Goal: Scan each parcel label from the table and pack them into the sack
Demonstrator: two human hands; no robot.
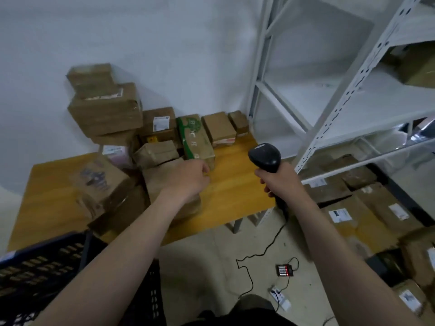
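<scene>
Several brown cardboard parcels are piled on the wooden table (235,184), stacked highest at the back left against the wall. My left hand (188,178) lies on a plain brown parcel (162,182) near the table's middle, its fingers curled over the parcel's far right corner. Just beyond it lies a green-printed box (195,140). My right hand (279,181) grips the handle of a black barcode scanner (264,156), held upright over the table's right edge. No sack is in view.
A dark blue slotted crate (47,267) sits at the lower left. White metal shelving (329,128) stands to the right, with more labelled boxes (353,215) on the floor below it. The scanner cable (263,250) trails across the floor by a battery charger (284,270).
</scene>
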